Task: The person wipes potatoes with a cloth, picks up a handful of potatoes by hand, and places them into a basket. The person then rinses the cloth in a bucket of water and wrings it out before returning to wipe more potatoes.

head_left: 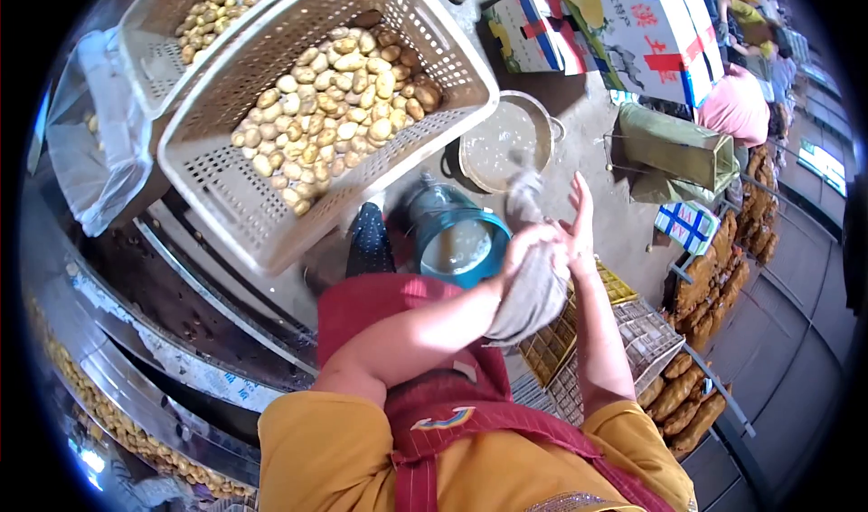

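A wrung grey cloth hangs from my left hand, whose fingers are wrapped round its middle. Its upper end is smeared by motion above my knuckles. Close against the cloth, on its right side, my right hand has its fingers stretched out and apart. Below the hands stands a blue bucket with cloudy water in it. Farther out, a round metal basin holds murky, bubbly water.
A large plastic crate of potatoes is at the upper left, with a second potato crate beyond it. Printed cardboard boxes and a green bag stand to the right. Stacked yellow and grey crates sit by my right arm.
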